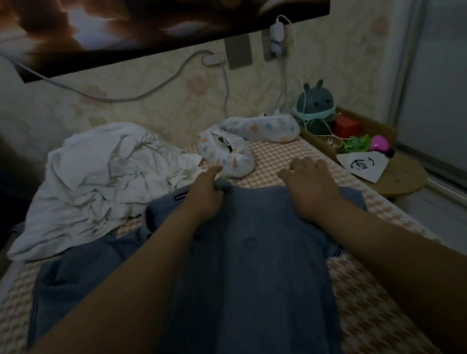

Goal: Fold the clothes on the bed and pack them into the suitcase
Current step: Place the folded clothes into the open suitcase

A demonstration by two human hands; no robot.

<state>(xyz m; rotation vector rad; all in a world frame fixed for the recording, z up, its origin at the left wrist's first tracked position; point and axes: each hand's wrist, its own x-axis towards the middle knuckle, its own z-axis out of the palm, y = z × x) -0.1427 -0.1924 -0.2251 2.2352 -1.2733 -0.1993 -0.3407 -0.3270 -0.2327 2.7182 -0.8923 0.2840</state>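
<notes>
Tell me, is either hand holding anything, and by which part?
The left hand pinches the blue polo shirt at its collar; the right hand only rests on it, gripping nothing.

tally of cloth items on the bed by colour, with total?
blue-grey collared shirt: 1 (the blue cloth on its left is counted as its sleeve)
white crumpled garment: 1
white slipper-like fabric pieces with coloured print: 2
Total: 4
</notes>
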